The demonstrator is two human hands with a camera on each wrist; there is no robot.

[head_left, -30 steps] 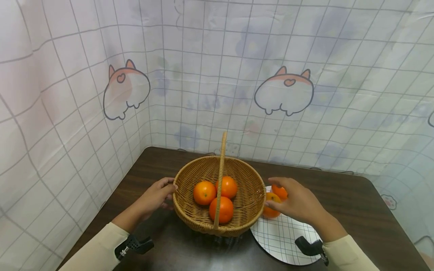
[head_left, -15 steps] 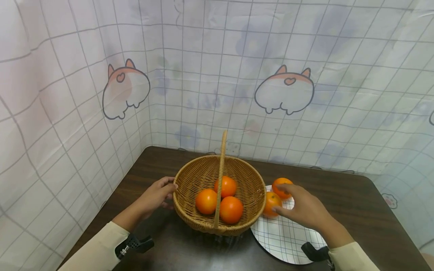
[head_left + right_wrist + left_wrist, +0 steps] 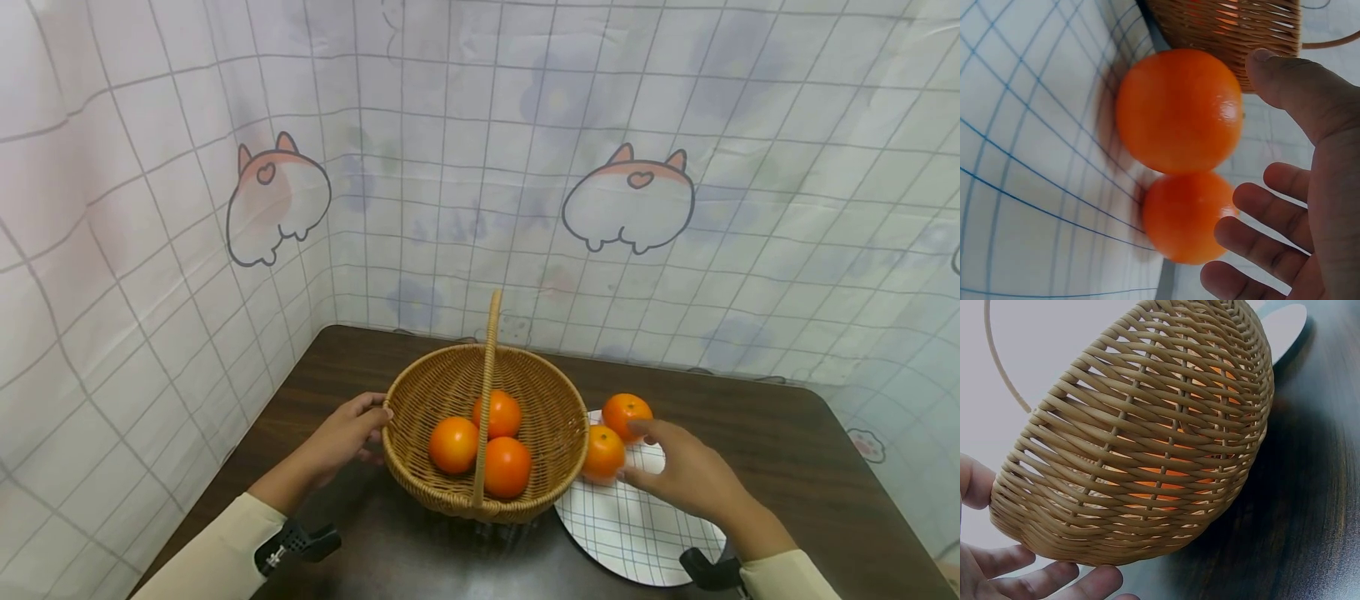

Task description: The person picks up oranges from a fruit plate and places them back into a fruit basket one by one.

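Observation:
On the table stands a wicker basket (image 3: 551,479) with an upright hoop handle; three oranges (image 3: 453,445) lie inside it. My left hand (image 3: 351,433) holds the basket's left rim, thumb on the edge and fingers around the outside, as the left wrist view shows. Two more oranges rest touching each other near the far left edge of a round white plate with a grid pattern (image 3: 637,533): a nearer orange (image 3: 1179,112) and a farther orange (image 3: 1188,217). Beside them, over the plate, my right hand (image 3: 690,475) is spread with thumb and fingers apart, holding nothing.
The dark wooden table (image 3: 780,467) meets a grid-patterned cloth (image 3: 465,208) hanging behind and at the left. The basket stands close against the plate's left side. Black camera mounts sit on both wrists.
My right hand has drawn back rightward from the basket's edge, uncovering the two oranges on the plate. Inside the basket, the front oranges have rolled and shifted. The left hand stays at the rim.

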